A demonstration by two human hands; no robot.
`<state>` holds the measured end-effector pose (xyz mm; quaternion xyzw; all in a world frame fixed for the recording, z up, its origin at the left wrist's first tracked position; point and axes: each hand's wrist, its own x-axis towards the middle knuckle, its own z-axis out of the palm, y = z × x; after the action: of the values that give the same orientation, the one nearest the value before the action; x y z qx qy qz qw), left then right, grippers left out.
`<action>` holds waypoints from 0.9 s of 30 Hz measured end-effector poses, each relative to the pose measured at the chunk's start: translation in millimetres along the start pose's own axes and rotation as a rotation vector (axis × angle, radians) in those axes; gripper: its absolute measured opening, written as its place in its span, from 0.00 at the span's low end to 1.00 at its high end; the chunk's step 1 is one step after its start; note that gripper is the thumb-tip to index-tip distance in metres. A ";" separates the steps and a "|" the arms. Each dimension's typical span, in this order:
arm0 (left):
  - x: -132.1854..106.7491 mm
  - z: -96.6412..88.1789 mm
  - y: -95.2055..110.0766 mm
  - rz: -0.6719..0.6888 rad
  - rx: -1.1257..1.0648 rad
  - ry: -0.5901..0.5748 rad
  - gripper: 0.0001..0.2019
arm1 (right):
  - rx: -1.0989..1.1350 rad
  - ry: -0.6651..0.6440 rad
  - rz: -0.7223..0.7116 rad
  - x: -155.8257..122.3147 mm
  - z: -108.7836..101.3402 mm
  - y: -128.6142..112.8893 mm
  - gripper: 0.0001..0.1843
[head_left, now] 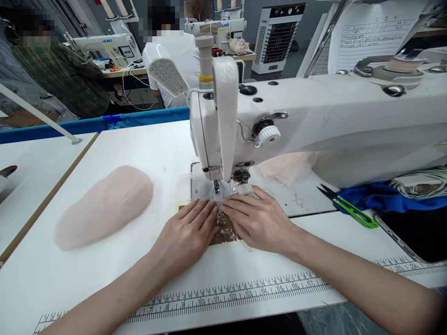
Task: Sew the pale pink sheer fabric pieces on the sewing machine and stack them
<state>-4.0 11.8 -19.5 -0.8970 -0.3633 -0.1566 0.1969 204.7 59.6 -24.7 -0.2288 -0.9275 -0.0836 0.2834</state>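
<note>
My left hand (190, 232) lies flat on the table with its fingers stretched out toward the needle (217, 188) of a white sewing machine (314, 121). My right hand (256, 216) lies flat beside it, fingertips almost touching the left ones. Between and under the fingers sits a small thin, see-through piece of material (223, 223) over a brownish patch just in front of the presser foot. Both hands press it down and hold nothing else.
A pile of pale pink sheer fabric (104, 207) lies at the left. Green thread snips (349, 207) and blue cloth (384, 197) lie at the right. A printed ruler (226, 295) runs along the table's front edge. Two people sit at other machines behind.
</note>
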 end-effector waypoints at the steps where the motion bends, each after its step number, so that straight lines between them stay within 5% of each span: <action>1: -0.1 -0.8 1.0 -0.002 0.004 -0.002 0.14 | 0.003 -0.006 -0.001 -0.4 -0.8 -0.8 0.15; 27: 5.9 10.9 -12.8 -0.088 -0.031 -0.062 0.20 | -0.160 -0.125 0.047 8.6 9.0 7.8 0.19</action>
<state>-7.6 28.9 -23.4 -0.8875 -0.4058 -0.1430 0.1648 197.6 72.3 -27.1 -0.2772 -0.9282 -0.1364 0.2075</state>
